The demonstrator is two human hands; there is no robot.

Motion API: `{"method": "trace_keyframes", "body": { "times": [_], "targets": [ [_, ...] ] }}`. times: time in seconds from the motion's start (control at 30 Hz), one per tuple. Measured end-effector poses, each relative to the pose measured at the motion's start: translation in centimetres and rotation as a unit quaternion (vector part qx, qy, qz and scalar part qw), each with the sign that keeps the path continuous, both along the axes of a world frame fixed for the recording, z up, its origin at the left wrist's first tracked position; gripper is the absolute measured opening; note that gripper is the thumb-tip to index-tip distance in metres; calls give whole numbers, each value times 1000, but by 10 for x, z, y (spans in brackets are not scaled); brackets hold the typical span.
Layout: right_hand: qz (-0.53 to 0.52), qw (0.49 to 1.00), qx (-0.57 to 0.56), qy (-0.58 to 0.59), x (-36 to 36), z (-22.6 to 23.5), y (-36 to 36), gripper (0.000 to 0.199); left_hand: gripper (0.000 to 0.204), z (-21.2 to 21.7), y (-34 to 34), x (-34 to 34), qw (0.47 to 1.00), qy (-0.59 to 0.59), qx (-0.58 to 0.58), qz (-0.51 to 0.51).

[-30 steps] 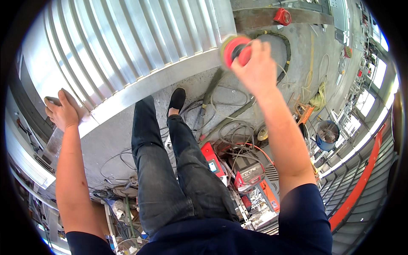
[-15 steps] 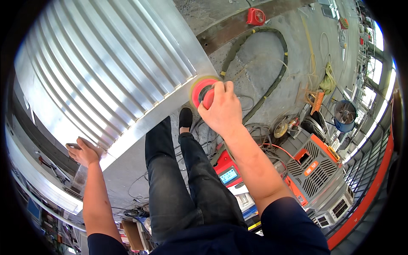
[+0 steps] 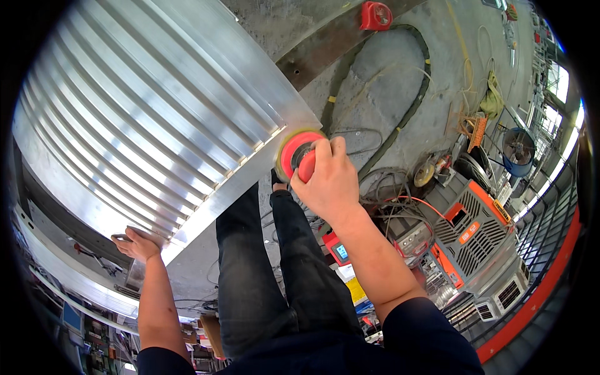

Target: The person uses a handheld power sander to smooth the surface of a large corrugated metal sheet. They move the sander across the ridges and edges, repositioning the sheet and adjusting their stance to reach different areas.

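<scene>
A large silvery ribbed metal panel (image 3: 156, 106) stretches across the left and upper left, with a flat smooth strip along its near edge. My left hand (image 3: 139, 244) is at the panel's near left corner, its fingers curled at the edge; the fingertips are partly hidden. In my right hand (image 3: 330, 178) is a red round disc tool (image 3: 291, 153) with a yellowish rim, a dark centre and a red knob. The fingers close round the knob. The disc lies at the panel's right corner, overlapping the smooth strip.
A red tape measure (image 3: 376, 16) sits on a brown steel beam (image 3: 306, 65) beyond the panel. Behind my right hand, a dark hose (image 3: 420, 69) loops over the floor. A grey and orange machine (image 3: 469, 231), tangled cables (image 3: 390, 194) and a blue bucket-like container (image 3: 518, 152) stand at right.
My view has shifted, moving the panel and both hands somewhat lower in the picture. The disc stays by the panel's right corner, still in my right hand; my left hand remains at the near left corner.
</scene>
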State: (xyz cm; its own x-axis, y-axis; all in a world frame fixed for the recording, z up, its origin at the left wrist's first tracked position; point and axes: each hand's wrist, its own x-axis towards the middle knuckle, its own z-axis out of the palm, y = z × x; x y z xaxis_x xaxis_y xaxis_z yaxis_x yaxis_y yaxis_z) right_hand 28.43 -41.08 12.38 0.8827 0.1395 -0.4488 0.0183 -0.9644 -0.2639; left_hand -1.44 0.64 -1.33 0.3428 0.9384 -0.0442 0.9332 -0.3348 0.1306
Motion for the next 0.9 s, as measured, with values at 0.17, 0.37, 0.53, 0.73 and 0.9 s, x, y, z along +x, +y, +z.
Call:
{"method": "trace_keyframes", "body": {
  "times": [0.17, 0.37, 0.53, 0.73, 0.9],
  "targets": [
    [7, 1000, -10, -22, 14, -3, -3, 49, 88, 3, -3, 5, 1000, -11, -5, -1],
    [9, 1000, -22, -12, 19, -1, 0, 49, 89, 1, 1, 0, 1000, -3, -1, -5],
    [14, 1000, 6, -4, 1, -1, 3, 51, 88, -1, 1, -2, 1000, -7, 5, -6],
    [10, 1000, -14, -6, 9, -2, 1, 52, 88, -1, 0, -2, 1000, -4, 7, -2],
    [3, 1000, -22, -10, 13, 0, 2, 52, 89, 2, -3, 1, 1000, -5, 8, -9]
  ]
}}
